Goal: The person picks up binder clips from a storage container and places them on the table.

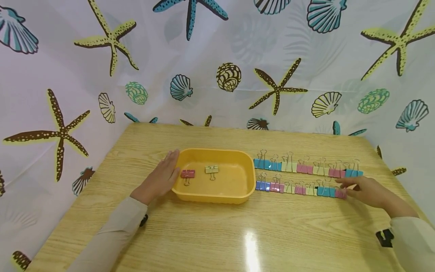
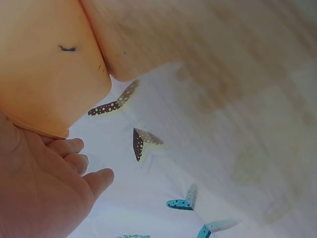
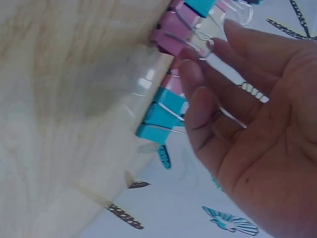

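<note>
My left hand [image 1: 159,177] lies with straight fingers against the left wall of a yellow plastic tray [image 1: 217,199]. Inside the tray are a red binder clip [image 1: 188,173] and a pale yellow binder clip [image 1: 211,169]. At the right end of the front row of binder clips, my right hand [image 1: 368,192] has loosely bent fingers around the wire handles of a pink binder clip [image 3: 173,32]. A gap shows between thumb and fingertips there. In the left wrist view the fingers [image 2: 74,161] reach beneath the tray's rim.
Two rows of coloured binder clips stand right of the tray, the back row ending in a blue clip [image 1: 354,173]. The wooden table [image 1: 210,238] meets a shell-and-starfish patterned cloth [image 1: 204,53] behind and at both sides.
</note>
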{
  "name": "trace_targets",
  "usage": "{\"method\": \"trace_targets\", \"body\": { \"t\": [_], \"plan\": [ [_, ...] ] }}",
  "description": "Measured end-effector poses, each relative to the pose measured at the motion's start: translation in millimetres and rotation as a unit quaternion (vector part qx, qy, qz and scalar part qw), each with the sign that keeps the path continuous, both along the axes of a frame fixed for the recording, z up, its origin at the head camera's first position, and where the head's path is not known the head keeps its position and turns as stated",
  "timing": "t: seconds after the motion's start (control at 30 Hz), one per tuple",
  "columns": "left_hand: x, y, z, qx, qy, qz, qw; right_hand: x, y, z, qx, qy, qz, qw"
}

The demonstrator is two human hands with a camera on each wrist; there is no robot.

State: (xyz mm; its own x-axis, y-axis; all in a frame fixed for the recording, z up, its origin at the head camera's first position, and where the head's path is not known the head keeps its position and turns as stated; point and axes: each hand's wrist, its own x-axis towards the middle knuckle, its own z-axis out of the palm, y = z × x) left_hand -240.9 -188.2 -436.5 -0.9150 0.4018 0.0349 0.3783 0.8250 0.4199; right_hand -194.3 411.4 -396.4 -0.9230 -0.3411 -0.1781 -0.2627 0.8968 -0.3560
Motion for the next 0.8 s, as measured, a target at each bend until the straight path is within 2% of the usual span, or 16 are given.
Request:
{"method": "trace_targets", "body": {
  "t": [0.17, 0.3, 0.43, 0.6, 0.8],
  "plan": [
    [-0.7, 1, -0.4, -0.002, 0.001, -0.001, 1.0, 6.5, -10, 17.0, 0.018, -0.005, -0.031, 0.999],
    [-0.7, 2, -0.8, -0.004, 0.005, -0.002, 1.0, 7.4, -33, 32.9, 0.037, 0.015, -0.033, 0.999],
    [-1.0, 3, -0.8, -0.002, 0.006, -0.003, 1.0, 5.5, -69, 49.1, 0.036, 0.04, -0.009, 0.998],
    [-2.2, 3, -1.3, -0.002, -0.002, -0.003, 1.0, 0.5, -123, 68.5, 0.008, 0.063, 0.023, 0.998],
    [-0.4, 2, 0.1, 0.008, -0.004, 0.002, 1.0, -13.1, -189, 80.6, -0.032, 0.096, 0.071, 0.992]
  ]
}}
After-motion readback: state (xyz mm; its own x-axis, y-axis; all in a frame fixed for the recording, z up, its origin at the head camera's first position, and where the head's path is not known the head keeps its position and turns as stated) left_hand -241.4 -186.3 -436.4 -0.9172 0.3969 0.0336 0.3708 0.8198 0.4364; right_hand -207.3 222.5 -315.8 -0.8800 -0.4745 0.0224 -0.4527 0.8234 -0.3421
